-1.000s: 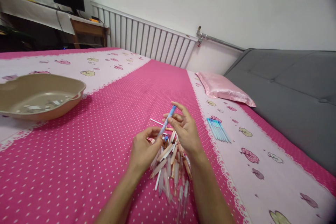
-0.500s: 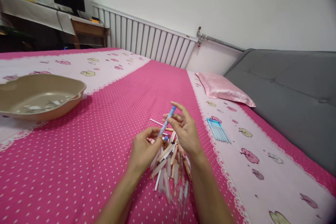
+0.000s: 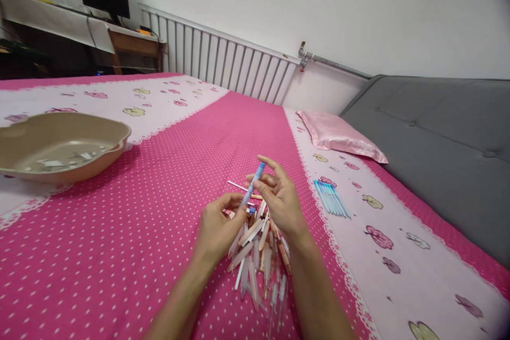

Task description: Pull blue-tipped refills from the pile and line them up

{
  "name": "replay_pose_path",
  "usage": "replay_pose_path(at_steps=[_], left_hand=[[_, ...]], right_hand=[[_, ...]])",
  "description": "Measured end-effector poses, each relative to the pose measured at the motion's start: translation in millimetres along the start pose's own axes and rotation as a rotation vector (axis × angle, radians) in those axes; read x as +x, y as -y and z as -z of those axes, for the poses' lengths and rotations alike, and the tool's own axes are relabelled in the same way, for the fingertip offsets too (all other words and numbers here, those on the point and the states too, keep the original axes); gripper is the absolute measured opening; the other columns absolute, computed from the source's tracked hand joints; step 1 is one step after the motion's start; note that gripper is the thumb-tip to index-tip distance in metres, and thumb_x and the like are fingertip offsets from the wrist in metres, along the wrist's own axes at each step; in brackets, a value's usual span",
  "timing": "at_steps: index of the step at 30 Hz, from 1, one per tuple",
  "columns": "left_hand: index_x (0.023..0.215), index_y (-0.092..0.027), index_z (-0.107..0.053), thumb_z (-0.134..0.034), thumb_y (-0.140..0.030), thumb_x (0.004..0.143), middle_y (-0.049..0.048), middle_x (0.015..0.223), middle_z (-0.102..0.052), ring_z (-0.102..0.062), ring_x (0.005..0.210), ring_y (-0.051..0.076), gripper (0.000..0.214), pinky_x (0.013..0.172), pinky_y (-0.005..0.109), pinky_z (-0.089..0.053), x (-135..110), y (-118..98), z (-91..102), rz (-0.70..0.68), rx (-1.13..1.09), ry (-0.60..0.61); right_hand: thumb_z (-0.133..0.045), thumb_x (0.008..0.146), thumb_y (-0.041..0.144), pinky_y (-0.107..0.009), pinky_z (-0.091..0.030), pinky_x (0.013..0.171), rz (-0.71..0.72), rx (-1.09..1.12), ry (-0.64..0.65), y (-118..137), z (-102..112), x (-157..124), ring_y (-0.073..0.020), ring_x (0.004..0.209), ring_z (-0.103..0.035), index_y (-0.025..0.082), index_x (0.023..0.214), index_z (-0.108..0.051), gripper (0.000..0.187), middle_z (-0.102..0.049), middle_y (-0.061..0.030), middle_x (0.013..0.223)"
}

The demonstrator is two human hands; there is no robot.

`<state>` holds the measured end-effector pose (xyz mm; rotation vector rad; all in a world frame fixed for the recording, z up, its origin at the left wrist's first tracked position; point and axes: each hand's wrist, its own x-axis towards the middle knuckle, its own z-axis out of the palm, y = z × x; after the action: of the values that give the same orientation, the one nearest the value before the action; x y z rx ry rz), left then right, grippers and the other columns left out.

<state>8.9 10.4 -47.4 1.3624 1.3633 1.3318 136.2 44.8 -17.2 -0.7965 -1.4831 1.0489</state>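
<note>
Both my hands hold one light blue pen [image 3: 255, 180] above a heap of pen parts [image 3: 257, 255] on the pink dotted bedspread [image 3: 131, 223]. My left hand [image 3: 218, 228] pinches the pen's lower end. My right hand [image 3: 279, 199] grips its upper part with thumb and fingers, the tip pointing up and away. The heap has clear barrels and peach-coloured pieces, partly hidden under my hands.
A neat row of light blue pens [image 3: 331, 198] lies to the right on the pale border. A beige tray [image 3: 59, 143] with small bits sits at far left. A pink pillow [image 3: 338, 135], a grey sofa [image 3: 438, 138] and a radiator [image 3: 223, 64] lie beyond.
The pen and my right hand have dropped very slightly; otherwise the hands stay in place.
</note>
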Motion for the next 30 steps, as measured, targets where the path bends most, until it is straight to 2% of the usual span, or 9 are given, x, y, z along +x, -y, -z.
replay_pose_path(at_steps=[15,22,30], left_hand=[[0.089,-0.015,-0.068,-0.058,-0.027,0.072,0.0055,0.082,-0.071,-0.063,0.07,0.017,0.024,0.062,0.026,-0.047,1.1,-1.2,1.2,0.002,-0.014,0.006],[0.089,-0.015,-0.067,-0.057,-0.027,0.073,0.005,0.083,-0.07,-0.063,0.069,0.016,0.023,0.063,0.026,-0.048,0.7,0.5,2.7,0.0,-0.022,0.014],[0.087,-0.016,-0.068,-0.056,-0.025,0.072,0.004,0.081,-0.071,-0.062,0.067,0.015,0.021,0.06,0.025,-0.047,0.0,-4.3,2.0,-0.005,0.004,0.003]], right_hand=[[-0.059,0.08,0.02,-0.038,-0.049,0.085,-0.079,0.029,0.065,1.1,-0.3,-1.7,-0.0176,0.092,-0.063,0.027,0.128,-0.041,0.052,-0.068,-0.0046,0.095],[-0.064,0.076,0.025,-0.036,-0.046,0.085,-0.132,0.04,0.065,-0.9,0.1,0.1,-0.0175,0.087,-0.064,0.022,0.118,-0.047,0.045,-0.069,-0.0047,0.092],[-0.07,0.071,0.03,-0.032,-0.046,0.078,-0.162,0.023,0.038,-2.8,1.2,2.4,-0.0159,0.081,-0.061,0.021,0.106,-0.057,0.039,-0.066,-0.002,0.083]])
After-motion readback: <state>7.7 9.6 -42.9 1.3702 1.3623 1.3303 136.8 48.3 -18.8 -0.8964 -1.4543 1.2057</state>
